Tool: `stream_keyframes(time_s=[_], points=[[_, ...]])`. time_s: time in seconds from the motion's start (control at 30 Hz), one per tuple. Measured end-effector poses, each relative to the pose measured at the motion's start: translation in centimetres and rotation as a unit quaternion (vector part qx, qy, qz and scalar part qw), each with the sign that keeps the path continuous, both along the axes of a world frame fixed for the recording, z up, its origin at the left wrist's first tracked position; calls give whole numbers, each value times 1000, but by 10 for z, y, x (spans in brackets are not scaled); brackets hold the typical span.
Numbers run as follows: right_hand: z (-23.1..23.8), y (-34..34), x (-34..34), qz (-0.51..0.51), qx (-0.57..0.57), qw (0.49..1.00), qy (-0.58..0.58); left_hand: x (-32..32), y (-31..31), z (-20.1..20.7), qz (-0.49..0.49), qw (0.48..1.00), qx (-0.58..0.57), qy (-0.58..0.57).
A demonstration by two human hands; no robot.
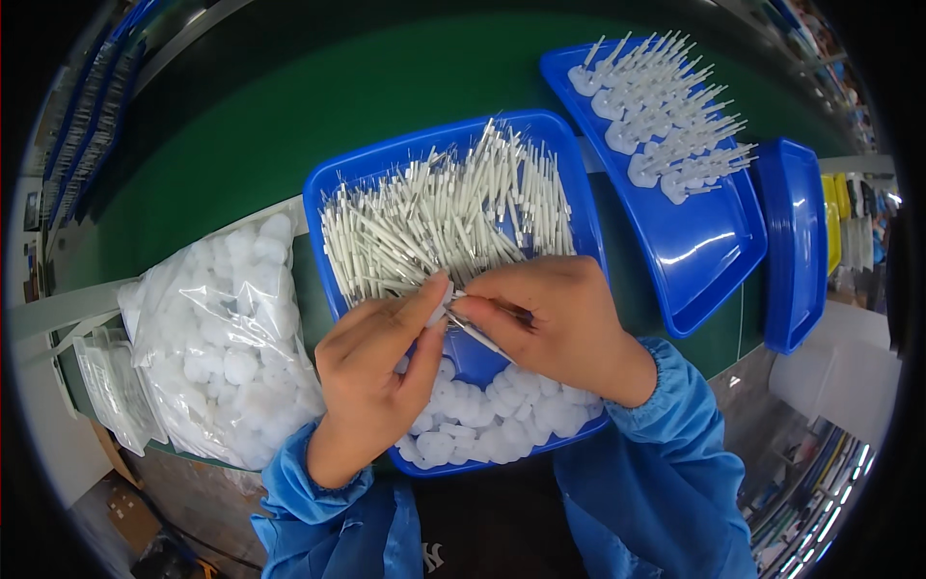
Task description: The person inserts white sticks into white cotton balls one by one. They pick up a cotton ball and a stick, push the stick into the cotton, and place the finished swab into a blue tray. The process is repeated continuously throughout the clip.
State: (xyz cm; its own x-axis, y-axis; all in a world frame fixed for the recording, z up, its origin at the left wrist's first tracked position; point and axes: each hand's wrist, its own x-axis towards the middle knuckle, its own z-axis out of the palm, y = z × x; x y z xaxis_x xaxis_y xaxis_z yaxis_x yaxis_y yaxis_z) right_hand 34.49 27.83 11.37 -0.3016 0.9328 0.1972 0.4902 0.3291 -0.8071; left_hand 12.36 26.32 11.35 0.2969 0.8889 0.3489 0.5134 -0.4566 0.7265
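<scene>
Above the middle of a blue tray (434,135), my two hands meet. Between the thumb and fingers of my left hand (371,372) is a small white plastic piece (443,305), partly covered by the fingertips. My right hand (574,314) pinches a thin pale rod (482,339) that slants down to the right from the white piece; whether it sits inside the piece is hidden. Many similar pale rods with metal ends (453,212) fill the tray's far part. Loose rounded white plastic pieces (492,415) lie heaped along its near side.
At the far right, another blue tray (694,251) carries rows of white pieces with upright rods (666,121). More blue trays (796,241) are stacked beside it. A clear bag of white pieces (222,338) leans at left, next to flat clear plastic packs (118,391). Green tabletop (241,116) lies beneath.
</scene>
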Motion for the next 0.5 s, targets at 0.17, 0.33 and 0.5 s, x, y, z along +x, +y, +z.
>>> stream_keyframes(time_s=[0.17, 0.33, 0.5], points=[[-3, 0, -2, -4, -2, 999, 47, -2, -3, 2, -14, 999, -32, 4], [6, -2, 0, -14, 0, 998, 63, -2, -1, 0, -14, 978, -139, -155], [4, 7, 5, 15, 44, 991, 126, -8, 2, -2, -11, 973, -112, -200]])
